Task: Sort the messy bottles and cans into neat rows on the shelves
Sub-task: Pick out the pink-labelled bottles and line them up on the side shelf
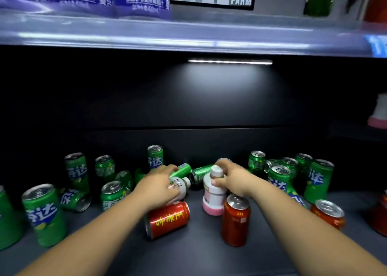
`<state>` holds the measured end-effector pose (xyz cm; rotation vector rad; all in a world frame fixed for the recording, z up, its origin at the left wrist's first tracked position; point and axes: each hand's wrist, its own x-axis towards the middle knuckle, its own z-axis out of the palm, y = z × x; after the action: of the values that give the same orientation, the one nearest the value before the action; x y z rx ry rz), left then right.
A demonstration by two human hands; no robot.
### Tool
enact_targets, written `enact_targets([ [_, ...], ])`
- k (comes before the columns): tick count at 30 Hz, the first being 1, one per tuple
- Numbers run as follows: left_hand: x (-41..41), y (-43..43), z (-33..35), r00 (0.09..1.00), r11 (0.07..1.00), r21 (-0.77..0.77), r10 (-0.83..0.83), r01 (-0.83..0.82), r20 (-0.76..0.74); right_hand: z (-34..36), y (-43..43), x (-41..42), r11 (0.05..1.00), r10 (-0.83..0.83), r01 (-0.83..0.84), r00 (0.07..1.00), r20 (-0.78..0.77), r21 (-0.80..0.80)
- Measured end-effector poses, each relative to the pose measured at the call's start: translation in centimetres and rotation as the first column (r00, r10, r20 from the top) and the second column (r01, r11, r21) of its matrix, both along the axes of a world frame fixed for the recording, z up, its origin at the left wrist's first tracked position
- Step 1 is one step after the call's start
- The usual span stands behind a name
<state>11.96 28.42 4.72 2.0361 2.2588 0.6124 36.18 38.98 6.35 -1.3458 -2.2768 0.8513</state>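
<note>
Reaching in from the bottom corners of the frame, both bare arms are stretched over the dark lower shelf toward the middle of the clutter. The right hand is closed around the neck of an upright white bottle with a pink base, thumb pressed on its front just under the cap. The left hand is wrapped over a second white bottle that is lying on its side, cap pointed to the right, fingers curled across its top. Just below that hand a red can is seen tipped over, and an upright red can is standing touching the pink base at lower centre. Another red can is leaning at lower right. Green cans are scattered across the shelf: a standing group at the left, two lying flat behind the hands, and a crowded cluster at the right. In the upper left of the frame, blurred purple-labelled bottles are lined on the upper shelf, and a light strip is glowing beneath it.
</note>
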Motion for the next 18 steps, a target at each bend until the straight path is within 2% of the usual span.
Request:
enact_targets([
  [4,-1.0,0.6,-0.6,0.999,0.997,-0.059,0.044,-0.044,0.003,0.4,0.8,-1.5,0.995,0.071,-0.081,0.984,0.160,0.053],
  [12,-1.2,2.4,-1.2,0.986,0.956,-0.254,0.160,-0.143,0.047,0.0,1.6,-3.0,0.986,0.143,-0.155,0.975,0.169,0.061],
  [18,-1.2,3.4,-1.4,0.981,0.922,-0.337,0.192,-0.189,-0.026,0.0,1.9,-3.4,0.977,0.183,-0.204,0.954,0.236,0.066],
])
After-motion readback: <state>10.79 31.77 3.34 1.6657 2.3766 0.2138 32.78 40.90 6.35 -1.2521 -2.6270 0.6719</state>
